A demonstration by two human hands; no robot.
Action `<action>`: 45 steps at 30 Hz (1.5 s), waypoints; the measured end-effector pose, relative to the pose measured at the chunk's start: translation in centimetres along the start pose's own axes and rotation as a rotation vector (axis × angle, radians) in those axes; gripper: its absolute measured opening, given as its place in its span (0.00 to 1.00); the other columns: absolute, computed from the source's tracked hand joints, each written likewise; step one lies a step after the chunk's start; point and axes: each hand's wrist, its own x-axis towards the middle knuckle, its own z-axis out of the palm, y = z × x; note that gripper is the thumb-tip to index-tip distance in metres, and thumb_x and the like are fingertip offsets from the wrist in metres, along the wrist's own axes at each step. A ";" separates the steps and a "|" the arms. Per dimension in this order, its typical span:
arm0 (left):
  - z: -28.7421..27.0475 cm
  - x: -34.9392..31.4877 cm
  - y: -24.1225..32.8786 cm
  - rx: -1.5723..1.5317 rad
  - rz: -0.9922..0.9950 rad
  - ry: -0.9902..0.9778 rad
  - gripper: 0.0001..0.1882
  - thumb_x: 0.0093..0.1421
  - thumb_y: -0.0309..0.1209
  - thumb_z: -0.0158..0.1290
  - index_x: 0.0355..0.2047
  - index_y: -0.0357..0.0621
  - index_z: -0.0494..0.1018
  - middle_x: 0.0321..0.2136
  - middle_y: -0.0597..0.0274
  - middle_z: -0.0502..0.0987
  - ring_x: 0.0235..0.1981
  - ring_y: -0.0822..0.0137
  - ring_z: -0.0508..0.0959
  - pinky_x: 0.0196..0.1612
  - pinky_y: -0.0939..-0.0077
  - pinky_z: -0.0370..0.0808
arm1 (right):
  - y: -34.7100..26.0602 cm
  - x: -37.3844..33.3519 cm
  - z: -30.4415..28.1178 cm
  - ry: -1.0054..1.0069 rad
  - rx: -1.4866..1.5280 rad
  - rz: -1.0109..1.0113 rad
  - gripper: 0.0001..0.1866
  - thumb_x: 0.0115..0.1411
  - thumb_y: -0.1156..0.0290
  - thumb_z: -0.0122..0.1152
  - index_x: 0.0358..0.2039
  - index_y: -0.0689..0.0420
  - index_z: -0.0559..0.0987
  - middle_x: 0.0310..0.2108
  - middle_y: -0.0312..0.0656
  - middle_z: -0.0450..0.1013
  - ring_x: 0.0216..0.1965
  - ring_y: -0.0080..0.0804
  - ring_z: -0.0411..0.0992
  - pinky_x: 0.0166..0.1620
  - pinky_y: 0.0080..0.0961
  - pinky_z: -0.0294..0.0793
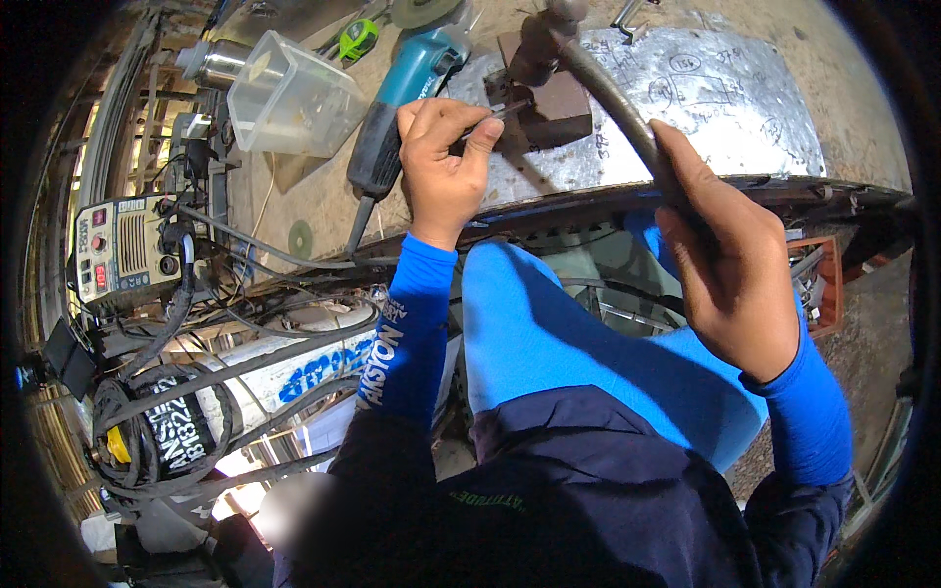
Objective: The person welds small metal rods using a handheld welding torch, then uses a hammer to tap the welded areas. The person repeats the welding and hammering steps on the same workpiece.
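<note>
My right hand [730, 260] is wrapped round the handle of a hammer [616, 96], whose dark head hangs over the far side of a brown metal block [557, 116]. Between thumb and fingers, my left hand [446, 162] pinches a thin, short metal rod [512, 109]; its far end points at the block, and I cannot tell whether it touches. The block lies on a shiny metal sheet [725, 108] marked with handwriting. Just left of my left hand, a teal and black angle grinder [404, 93] lies on the bench.
Further left stand a clear plastic container [289, 103] and a steel flask [214, 65], near a green tape measure [359, 39]. A welding machine [127, 245] and coiled cables [162, 431] occupy the left side. An orange crate [828, 284] sits at right, below the bench edge.
</note>
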 end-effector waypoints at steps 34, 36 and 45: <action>-1.7 1.9 1.7 0.174 0.111 -0.134 0.04 0.55 0.23 0.68 0.32 0.41 0.85 0.32 0.59 0.83 0.36 0.54 0.78 0.41 0.62 0.75 | 0.7 -0.3 1.2 0.074 -0.010 -0.104 0.35 0.64 0.89 0.60 0.72 0.61 0.71 0.37 0.59 0.77 0.37 0.54 0.78 0.46 0.33 0.77; -1.7 1.9 1.7 0.173 0.118 -0.126 0.04 0.56 0.23 0.68 0.32 0.39 0.85 0.32 0.58 0.83 0.35 0.54 0.78 0.41 0.63 0.75 | 1.1 -0.5 1.8 0.105 -0.016 -0.158 0.35 0.63 0.88 0.60 0.72 0.60 0.71 0.35 0.58 0.77 0.35 0.57 0.77 0.43 0.37 0.77; -1.6 1.8 2.0 0.194 0.132 -0.118 0.05 0.56 0.24 0.69 0.33 0.42 0.85 0.32 0.60 0.82 0.37 0.54 0.78 0.43 0.62 0.76 | 0.5 -0.6 1.0 0.001 -0.057 -0.046 0.33 0.65 0.88 0.60 0.71 0.62 0.73 0.39 0.58 0.78 0.39 0.41 0.79 0.49 0.26 0.76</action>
